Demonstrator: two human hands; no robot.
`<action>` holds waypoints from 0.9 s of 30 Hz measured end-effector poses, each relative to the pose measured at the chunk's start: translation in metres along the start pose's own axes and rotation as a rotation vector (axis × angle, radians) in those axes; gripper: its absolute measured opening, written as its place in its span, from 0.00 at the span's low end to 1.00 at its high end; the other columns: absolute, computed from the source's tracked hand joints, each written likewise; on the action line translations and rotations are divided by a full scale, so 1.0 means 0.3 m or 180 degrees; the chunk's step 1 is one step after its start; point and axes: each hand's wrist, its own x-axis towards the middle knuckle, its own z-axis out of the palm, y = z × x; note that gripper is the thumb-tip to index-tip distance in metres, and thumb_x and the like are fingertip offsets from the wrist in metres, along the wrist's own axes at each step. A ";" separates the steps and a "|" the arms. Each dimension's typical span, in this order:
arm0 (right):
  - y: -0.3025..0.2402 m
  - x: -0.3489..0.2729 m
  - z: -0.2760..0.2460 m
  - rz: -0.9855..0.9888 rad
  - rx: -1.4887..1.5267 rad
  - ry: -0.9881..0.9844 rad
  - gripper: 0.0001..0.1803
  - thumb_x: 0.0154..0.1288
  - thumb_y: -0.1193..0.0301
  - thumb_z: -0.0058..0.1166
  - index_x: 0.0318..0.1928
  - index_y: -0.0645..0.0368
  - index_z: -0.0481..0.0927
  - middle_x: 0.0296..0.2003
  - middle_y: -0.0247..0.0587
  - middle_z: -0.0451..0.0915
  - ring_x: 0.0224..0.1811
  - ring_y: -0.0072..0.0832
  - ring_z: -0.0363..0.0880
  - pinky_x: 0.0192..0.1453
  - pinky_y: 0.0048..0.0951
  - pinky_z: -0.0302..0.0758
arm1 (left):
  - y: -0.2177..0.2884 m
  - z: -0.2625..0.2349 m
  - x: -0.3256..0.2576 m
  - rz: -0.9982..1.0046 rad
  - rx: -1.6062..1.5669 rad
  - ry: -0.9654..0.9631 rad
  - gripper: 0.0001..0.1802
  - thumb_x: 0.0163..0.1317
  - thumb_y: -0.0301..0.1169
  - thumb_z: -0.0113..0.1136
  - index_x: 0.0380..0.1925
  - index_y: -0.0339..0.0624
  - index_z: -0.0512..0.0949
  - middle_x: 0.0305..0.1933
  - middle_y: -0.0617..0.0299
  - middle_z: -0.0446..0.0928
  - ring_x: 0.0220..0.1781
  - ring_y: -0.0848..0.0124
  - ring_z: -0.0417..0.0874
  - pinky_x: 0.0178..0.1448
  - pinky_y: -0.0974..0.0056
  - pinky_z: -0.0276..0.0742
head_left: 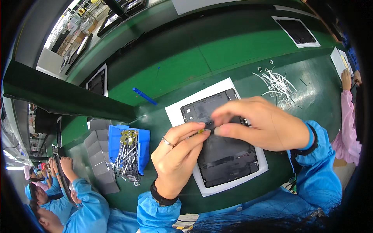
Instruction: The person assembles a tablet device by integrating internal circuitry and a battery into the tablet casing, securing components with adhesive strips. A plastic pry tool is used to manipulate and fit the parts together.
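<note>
Dark tablet frame lies under both hands, left fingers pinching a small yellow part, right fingers pinched beside it.

Green desk crowded with clutter around the work spot.
Blue tray of small metal parts at lower left, blue stick left of centre, white strip scraps upper right, dark panel on white sheet top right.
</note>
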 end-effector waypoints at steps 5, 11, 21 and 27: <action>0.075 0.088 0.062 0.1252 0.1305 -0.1001 0.14 0.80 0.64 0.53 0.42 0.62 0.85 0.25 0.33 0.80 0.28 0.20 0.80 0.35 0.27 0.76 | -0.047 0.003 0.002 -0.0014 0.0329 0.0043 0.20 0.54 0.15 0.75 0.48 0.36 0.86 0.53 0.51 0.85 0.51 0.58 0.89 0.56 0.59 0.85; 0.119 0.208 0.148 0.1189 -0.0315 -0.1196 0.17 0.73 0.64 0.56 0.35 0.66 0.88 0.25 0.56 0.84 0.27 0.43 0.85 0.37 0.42 0.80 | -0.094 -0.008 -0.070 -0.1059 0.0772 -0.0359 0.33 0.55 0.24 0.79 0.61 0.37 0.78 0.61 0.48 0.78 0.56 0.52 0.84 0.58 0.55 0.81; 0.092 0.196 0.203 0.0542 -0.1530 -0.0826 0.13 0.63 0.69 0.56 0.29 0.67 0.86 0.27 0.62 0.84 0.34 0.56 0.86 0.43 0.51 0.84 | -0.076 0.020 -0.106 -0.0655 0.1198 -0.0701 0.26 0.62 0.26 0.71 0.62 0.37 0.81 0.63 0.51 0.77 0.59 0.50 0.80 0.62 0.52 0.75; 0.097 0.199 0.156 0.0829 -0.1277 -0.1159 0.14 0.64 0.66 0.59 0.31 0.66 0.87 0.28 0.59 0.85 0.33 0.53 0.86 0.41 0.47 0.84 | -0.076 0.036 -0.109 -0.0572 0.1423 -0.0814 0.22 0.64 0.27 0.69 0.59 0.37 0.83 0.65 0.50 0.75 0.61 0.50 0.79 0.63 0.50 0.73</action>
